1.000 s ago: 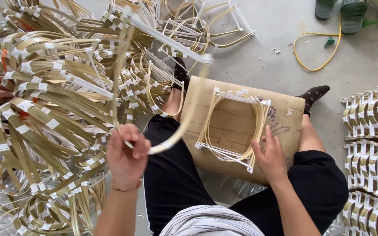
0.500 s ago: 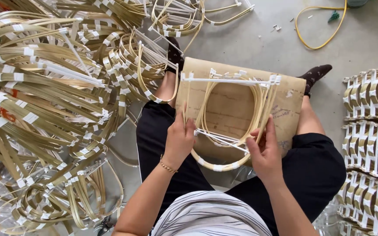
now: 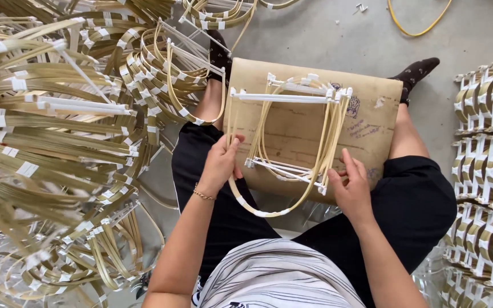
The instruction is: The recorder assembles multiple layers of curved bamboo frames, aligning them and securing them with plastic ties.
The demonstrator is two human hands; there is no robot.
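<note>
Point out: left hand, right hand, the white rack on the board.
left hand (image 3: 221,165), head view, back of the hand.
right hand (image 3: 350,191), head view, back of the hand.
white rack (image 3: 283,98), head view, top crossbar.

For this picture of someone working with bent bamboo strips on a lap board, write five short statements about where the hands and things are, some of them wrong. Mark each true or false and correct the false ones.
1. The left hand holds a curved bamboo strip at the left side of the white frame. True.
2. The frame lies on a tan board across the person's lap. True.
3. The right hand is raised high in the air, away from the board. False: it rests at the frame's lower right corner.
4. The big pile of loose bamboo loops lies on the person's right. False: it is on their left.
5. Neat stacks of bundled strips stand on the person's right. True.
</note>
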